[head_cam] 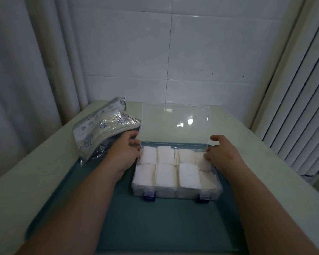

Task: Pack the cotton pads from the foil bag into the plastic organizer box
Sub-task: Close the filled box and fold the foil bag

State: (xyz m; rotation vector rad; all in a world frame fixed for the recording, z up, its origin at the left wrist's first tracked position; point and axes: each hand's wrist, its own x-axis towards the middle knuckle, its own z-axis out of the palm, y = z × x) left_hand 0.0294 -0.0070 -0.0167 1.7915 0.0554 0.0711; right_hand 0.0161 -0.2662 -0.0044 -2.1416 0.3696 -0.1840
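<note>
A clear rectangular plastic organizer box (176,193) sits near the middle of a dark teal mat (155,227), which lies on a pale table (26,172). The box's transparent hinged lid (175,124) stands raised at its far edge, tilted slightly back. Inside are 8 compartments in 2 rows of 4, and each holds a stack of white cotton pads (166,173) reaching about to the rim. 2 dark blue latches (149,195) hang on the near wall, undone.

The 2 hands are apart, 1 at each side of the box. The left hand (124,155) is at the lid's lower left corner, thumb up and fingers curled in, pinching the lid's edge. The right hand (222,155) mirrors it at the lower right corner, thumb raised just beside the lid's edge, fingertips on the corner above the far right compartment.

A crinkled silver foil bag (99,129) printed with shell outlines lies to the left of the box, partly on the mat, touching the left hand's back.

Behind the table is a white tiled wall (210,52), with a pale curtain (26,52) on the left and a white ribbed panel (302,107) on the right.
</note>
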